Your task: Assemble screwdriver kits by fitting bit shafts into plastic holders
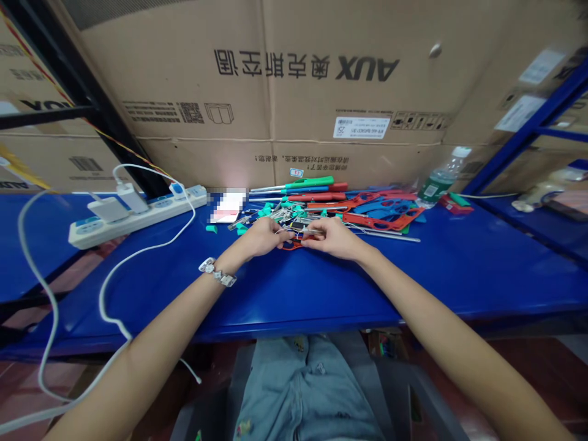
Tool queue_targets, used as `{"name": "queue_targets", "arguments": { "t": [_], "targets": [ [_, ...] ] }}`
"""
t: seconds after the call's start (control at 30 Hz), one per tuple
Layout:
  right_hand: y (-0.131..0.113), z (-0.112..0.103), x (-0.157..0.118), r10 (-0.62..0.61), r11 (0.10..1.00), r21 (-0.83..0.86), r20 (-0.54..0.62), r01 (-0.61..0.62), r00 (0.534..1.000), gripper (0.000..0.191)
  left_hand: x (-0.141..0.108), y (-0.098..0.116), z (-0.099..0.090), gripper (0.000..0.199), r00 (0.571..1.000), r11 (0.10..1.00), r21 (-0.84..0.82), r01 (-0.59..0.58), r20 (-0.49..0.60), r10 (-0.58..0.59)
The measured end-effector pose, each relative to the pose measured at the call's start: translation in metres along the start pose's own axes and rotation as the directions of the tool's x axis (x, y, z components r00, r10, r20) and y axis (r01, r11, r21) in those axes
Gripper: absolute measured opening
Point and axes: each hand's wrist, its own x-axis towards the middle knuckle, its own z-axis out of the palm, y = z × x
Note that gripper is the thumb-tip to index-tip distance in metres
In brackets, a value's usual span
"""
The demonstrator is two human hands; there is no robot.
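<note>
Both hands meet near the back middle of the blue table, fingertips a few centimetres apart. My left hand (265, 236) is closed in a pinch at the left end of an orange-red plastic lighter handle shell (292, 245). My right hand (335, 237) is closed too, thumb and fingertips at the shell's right end, with a thin silvery part by its fingers. Thin white wires run around the fingertips; the fingers hide most of the shell. Just behind lies a heap of small metal and teal parts (280, 212). Further right are red handle shells (390, 219) and blue shells (383, 208).
Finished-looking long lighters with a green handle (312, 182) lie along the carton (303, 128). A water bottle (443, 177) stands at the back right. On the left are a power strip (142, 217) with chargers and a white cable (151, 247). A metal rod (390, 235) lies right.
</note>
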Motion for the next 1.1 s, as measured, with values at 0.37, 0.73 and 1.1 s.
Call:
{"name": "queue_targets", "arguments": {
  "t": [0.37, 0.73, 1.1],
  "targets": [
    [0.006, -0.009, 0.002, 0.017, 0.999, -0.036, 0.074, -0.014, 0.997, 0.015, 0.014, -0.024, 0.009, 0.021, 0.956, 0.956, 0.01, -0.293, -0.015, 0.293],
    [0.009, -0.011, 0.004, 0.023, 1.0, 0.012, 0.115, -0.025, 0.993, 0.011, -0.011, -0.029, -0.001, 0.013, 0.801, 0.765, 0.308, -0.565, -0.014, 0.598],
    [0.008, -0.012, 0.004, -0.007, 0.998, 0.058, 0.149, -0.002, 0.989, 0.019, -0.01, -0.028, 0.002, 0.007, 0.67, 0.606, 0.441, -0.662, -0.015, 0.742]
  ]
}}
